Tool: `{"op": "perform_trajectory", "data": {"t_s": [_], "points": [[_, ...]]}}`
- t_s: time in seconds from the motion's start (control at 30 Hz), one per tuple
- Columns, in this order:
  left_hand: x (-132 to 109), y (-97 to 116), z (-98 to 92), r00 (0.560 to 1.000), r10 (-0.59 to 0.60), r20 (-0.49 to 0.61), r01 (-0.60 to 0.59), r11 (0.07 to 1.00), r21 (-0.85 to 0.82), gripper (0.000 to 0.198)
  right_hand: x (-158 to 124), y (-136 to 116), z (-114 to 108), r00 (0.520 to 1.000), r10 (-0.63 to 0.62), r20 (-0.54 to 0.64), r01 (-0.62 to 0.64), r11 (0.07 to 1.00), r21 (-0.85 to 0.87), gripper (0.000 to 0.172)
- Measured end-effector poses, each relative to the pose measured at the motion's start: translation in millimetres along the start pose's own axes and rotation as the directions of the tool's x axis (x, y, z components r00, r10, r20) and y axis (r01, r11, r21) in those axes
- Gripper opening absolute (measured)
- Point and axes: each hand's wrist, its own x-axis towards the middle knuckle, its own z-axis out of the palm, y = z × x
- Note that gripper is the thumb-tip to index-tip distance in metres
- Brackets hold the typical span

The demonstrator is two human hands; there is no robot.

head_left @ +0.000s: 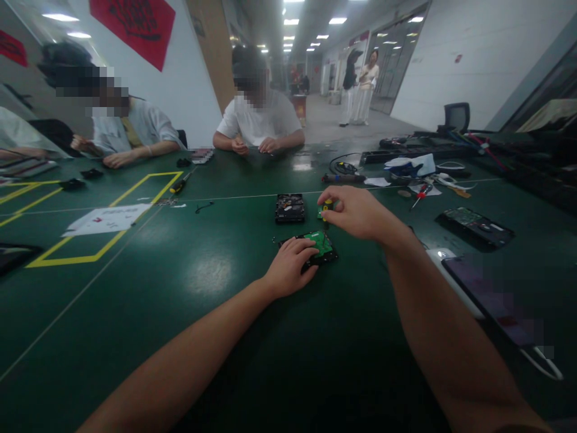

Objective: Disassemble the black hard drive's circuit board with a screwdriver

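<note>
A hard drive (325, 245) lies on the green table with its green circuit board facing up. My left hand (291, 267) is laid over its left part, fingers across the board and thumb at the near edge, holding it down. Above the board, my right hand (360, 211) grips a yellow-and-black screwdriver (328, 208) upright, its shaft pointing down at the drive. Whether the tip touches a screw is too small to tell. Just beyond sits a second hard drive (290, 208), dark and apart from both hands. Tiny bits, perhaps screws, lie left of the first drive.
On the right are another drive (475, 227), a phone (489, 300), a red screwdriver (421, 193) and cables. A yellow-handled screwdriver (179, 183) and a paper sheet (106, 219) lie left, by yellow tape. Across the table sit several people, one (261, 123) opposite me.
</note>
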Motion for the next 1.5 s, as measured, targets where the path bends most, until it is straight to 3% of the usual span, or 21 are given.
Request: {"op": "perform_trajectory", "data": {"t_s": [0.3,0.5,0.67,0.83,0.93,1.07,1.13,1.2,1.27,1.37,1.5], "points": [[1,1,-0.4,1.000,0.007,0.002,-0.007,1.000,0.021,0.038,-3,-3,-3,0.999,0.023,-0.042,-0.023,1.000,0.005,0.023],[1,2,-1.6,1.000,0.002,-0.001,-0.002,1.000,0.019,0.036,-5,-8,-8,0.985,0.048,-0.169,-0.040,0.998,0.050,0.027],[1,0,-0.1,1.000,-0.003,0.001,0.003,1.000,0.021,0.038,-2,-3,-7,0.953,0.095,-0.288,-0.043,0.983,0.181,0.025],[0,4,-2.1,0.998,-0.010,-0.058,0.010,1.000,0.007,0.039,0,-4,-11,0.915,0.103,-0.390,0.058,0.923,0.379,0.026],[4,5,-9.8,0.980,-0.104,-0.170,0.099,0.994,-0.039,0.029,-1,-9,-16,0.883,0.107,-0.458,0.105,0.904,0.415,0.024],[12,-19,-36.2,0.898,-0.319,-0.303,0.324,0.945,-0.034,0.019,-3,-11,-19,0.865,0.093,-0.492,0.128,0.908,0.398,0.025],[12,-41,-53.5,0.900,-0.390,-0.193,0.402,0.915,0.027,0.021,-3,-10,-19,0.873,0.100,-0.477,0.132,0.893,0.430,0.027],[9,-64,-68.1,0.866,-0.496,-0.062,0.499,0.859,0.112,0.024,-3,-10,-18,0.884,0.117,-0.453,0.130,0.868,0.479,0.030],[3,-82,-76.5,0.855,-0.519,0.006,0.514,0.848,0.130,0.026,-3,-11,-17,0.890,0.135,-0.436,0.118,0.855,0.505,0.030],[-4,-95,-77.1,0.855,-0.511,0.092,0.500,0.858,0.121,0.028,-2,-13,-17,0.891,0.143,-0.431,0.107,0.856,0.505,0.028],[-6,-96,-67.6,0.866,-0.478,0.143,0.468,0.878,0.103,0.032,-3,-16,-18,0.883,0.146,-0.447,0.114,0.855,0.505,0.026]]}}
